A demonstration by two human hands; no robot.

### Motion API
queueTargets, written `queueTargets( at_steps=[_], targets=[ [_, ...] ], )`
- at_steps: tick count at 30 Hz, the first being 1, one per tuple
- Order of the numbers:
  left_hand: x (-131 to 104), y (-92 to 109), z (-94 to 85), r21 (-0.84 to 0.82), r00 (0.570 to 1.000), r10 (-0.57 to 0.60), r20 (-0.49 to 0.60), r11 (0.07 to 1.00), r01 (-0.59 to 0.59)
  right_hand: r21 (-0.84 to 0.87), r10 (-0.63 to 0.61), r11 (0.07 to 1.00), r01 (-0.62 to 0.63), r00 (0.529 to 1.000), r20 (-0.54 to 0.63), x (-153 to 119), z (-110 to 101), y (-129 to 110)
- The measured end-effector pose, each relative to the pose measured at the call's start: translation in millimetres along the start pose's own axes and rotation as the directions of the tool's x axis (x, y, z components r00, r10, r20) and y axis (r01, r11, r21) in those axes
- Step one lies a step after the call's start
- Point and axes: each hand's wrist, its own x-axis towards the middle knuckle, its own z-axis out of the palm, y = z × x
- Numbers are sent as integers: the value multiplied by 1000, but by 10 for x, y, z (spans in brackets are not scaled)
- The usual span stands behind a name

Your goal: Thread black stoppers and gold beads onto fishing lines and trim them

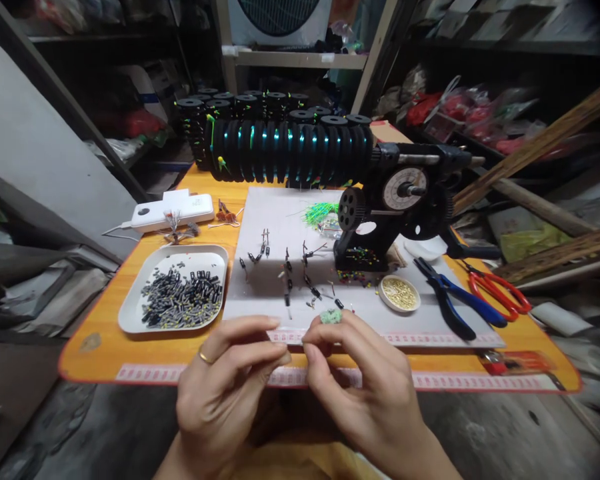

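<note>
Both hands, the left hand [225, 387] and the right hand [367, 373], come up over the bench's [105, 333] near edge, knuckles outward, fingertips aimed at each other across a narrow gap. On each, the fingers bend in close to the thumb; whether they are clamped on anything I cannot tell. Just beyond, on the pale board [265, 213], a black piece [287, 299] lies lengthwise away from the person, its thin end pointing back toward the hands

Varnished-looking wood tabletop [155, 350] with a soft sheen, smooth matt board [266, 217], glossy white plastic tray [131, 313], shiny plastic-looking cylinders [207, 292], polished metal ring [205, 356], crinkled cloth-like finger wrap [331, 316], smooth plastic handles [475, 304] on the pliers [425, 269], rough bare wooden pole [540, 144]
</note>
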Motion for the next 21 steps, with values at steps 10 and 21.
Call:
queueTargets(
  at_steps=[10, 21],
  targets=[
    [204, -142, -9, 249, 932, 9, 363, 963, -106, -247, -46, 968, 51, 999, 25, -4, 51, 191],
    [291, -172, -232, 308, 886, -133, 445, 951, -12, -195, -47, 979, 63, 995, 88, 11, 209, 175]
  ],
)
